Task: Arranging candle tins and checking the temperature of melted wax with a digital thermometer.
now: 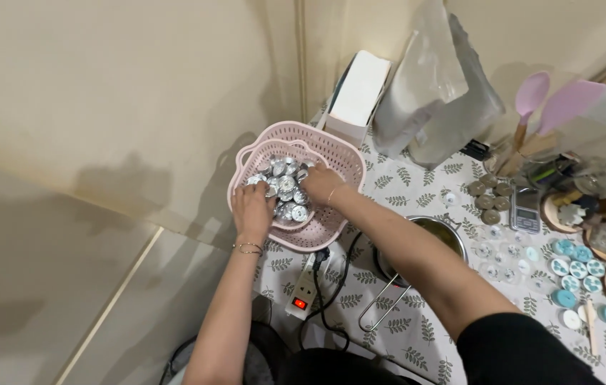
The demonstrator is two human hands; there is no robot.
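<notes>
A pink perforated basket (pixel 331 146) stands at the table's left end, with a smaller pink basket (pixel 246 160) nested in it. Inside lies a heap of several small silver metal cups (pixel 287 187). My left hand (pixel 253 207) rests on the near left side of the heap, fingers curled down among the cups. My right hand (pixel 322 183) reaches in from the right and lies on the heap's right side. Whether either hand grips a cup is hidden by the fingers.
A white power strip (pixel 303 292) with a red switch and black cables lies near the table's front edge. A metal pot (pixel 452 239) sits beside my right arm. Small moulds, blue and white round pieces, a scale, spatulas, a white box and bags crowd the right.
</notes>
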